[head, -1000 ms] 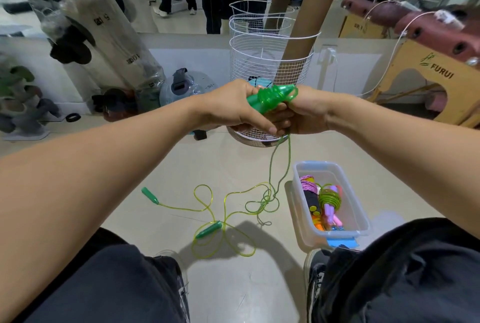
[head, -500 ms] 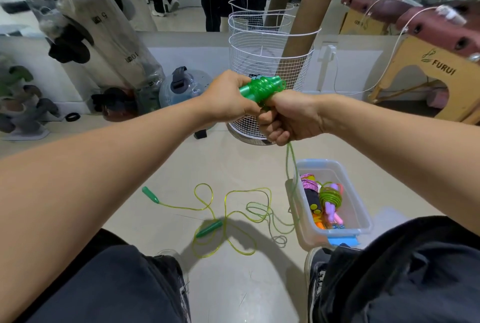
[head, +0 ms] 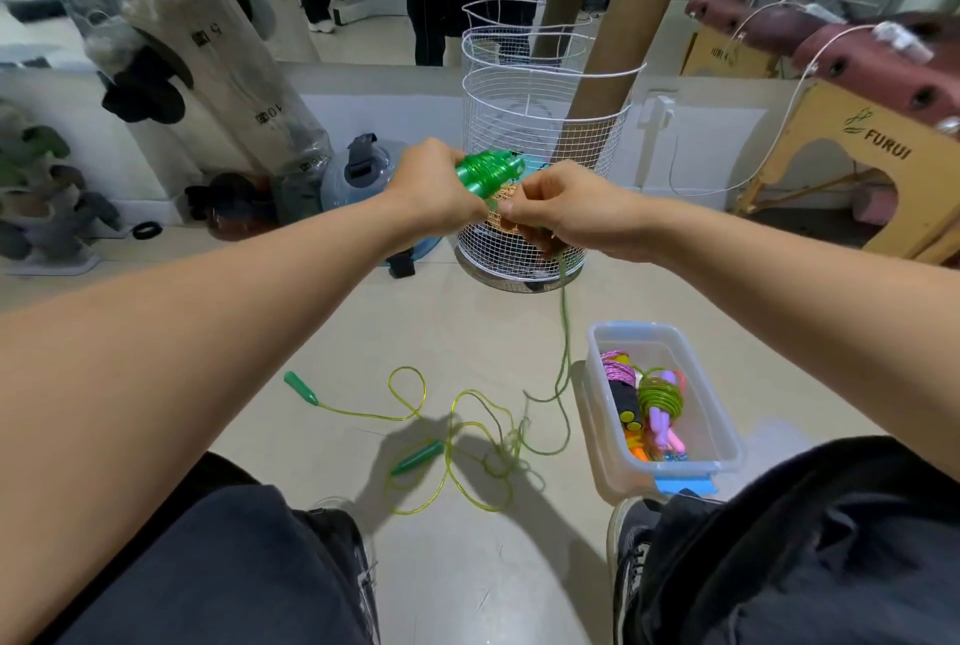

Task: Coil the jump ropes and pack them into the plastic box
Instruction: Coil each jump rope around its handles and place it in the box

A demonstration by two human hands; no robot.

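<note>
Plastic box holds coiled ropes, perhaps three.

Green rope: glossy translucent plastic. Box: clear smooth plastic. Basket: white wire mesh. Floor: smooth, matt beige.

Bright, even indoor light — soft floor shadows, wide-angle edge distortion.

- We read "FURUI" on the wooden bench frame, right of the wire basket.
- Markings on the wrapped bags left of that basket are illegible.
</note>
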